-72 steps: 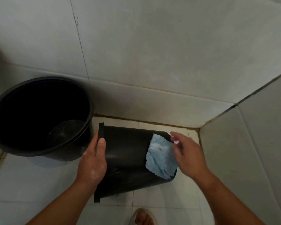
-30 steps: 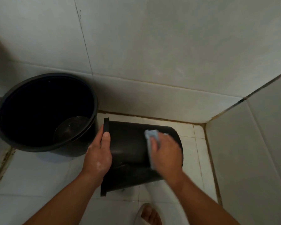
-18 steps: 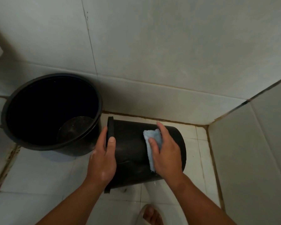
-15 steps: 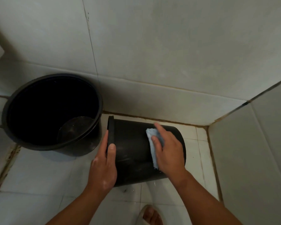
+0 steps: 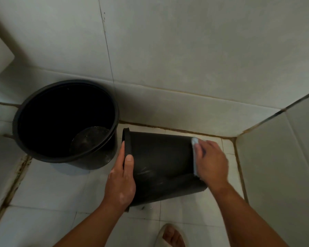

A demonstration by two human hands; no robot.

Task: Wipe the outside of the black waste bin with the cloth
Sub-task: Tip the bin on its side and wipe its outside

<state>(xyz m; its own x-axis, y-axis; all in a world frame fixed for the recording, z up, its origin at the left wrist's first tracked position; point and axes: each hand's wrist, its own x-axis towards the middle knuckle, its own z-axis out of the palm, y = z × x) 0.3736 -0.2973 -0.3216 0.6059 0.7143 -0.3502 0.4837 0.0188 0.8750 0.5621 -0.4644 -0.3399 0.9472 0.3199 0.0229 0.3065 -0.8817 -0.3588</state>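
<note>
Head view: I note the right hand (image 5: 210,163) has swept the pale blue cloth (image 5: 194,147) from mid-wall to the base end, centre-right of frame. Blur hides whether its fingers curl. The left hand (image 5: 121,182) grasps the rim of the matt black plastic waste bin (image 5: 159,157), which lies sideways on the glossy white floor tiles (image 5: 48,189). I judge the underside unwiped.

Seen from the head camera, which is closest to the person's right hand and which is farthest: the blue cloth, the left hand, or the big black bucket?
1. Blue cloth: pressed under the right hand, on the waste bin's base end.
2. Left hand: at the bin's rim, the other end.
3. Big bucket: far left, beyond the bin.
</note>
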